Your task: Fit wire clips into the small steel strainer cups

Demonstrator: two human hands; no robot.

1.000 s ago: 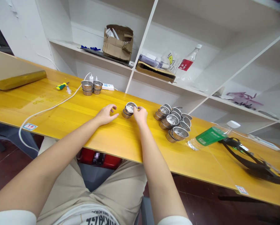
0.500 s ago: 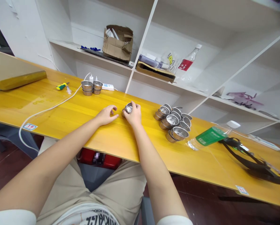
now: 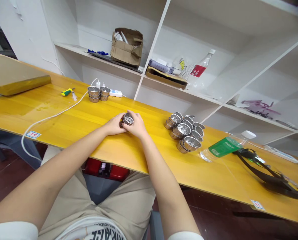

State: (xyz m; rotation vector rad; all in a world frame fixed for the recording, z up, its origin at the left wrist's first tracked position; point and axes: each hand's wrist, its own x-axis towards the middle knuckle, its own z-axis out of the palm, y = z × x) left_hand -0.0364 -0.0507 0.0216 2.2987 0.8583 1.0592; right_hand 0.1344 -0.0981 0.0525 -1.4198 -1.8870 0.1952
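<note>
Between my two hands is a small perforated metal strainer cup (image 3: 128,119), its holed inside turned towards me; it looks like two cups nested together. My right hand (image 3: 137,125) has its fingers curled round the right side and rim. The fingers of my left hand (image 3: 115,124) close on the left side. To the right on the table stand several stacked strainer cups (image 3: 183,129) of the same kind. Two short stacks of cups (image 3: 94,94) stand side by side at the back left.
A clear bottle with a green label (image 3: 225,146) lies tilted at the right, beside a black strap (image 3: 266,173). A white cable (image 3: 56,112) crosses the table's left part, near a green-yellow screwdriver (image 3: 67,92). White shelves (image 3: 101,63) rise behind the table.
My right hand has carried the strainer cup leftwards to my left hand. My left hand, apart from it before with fingers loose, now grips it too.
</note>
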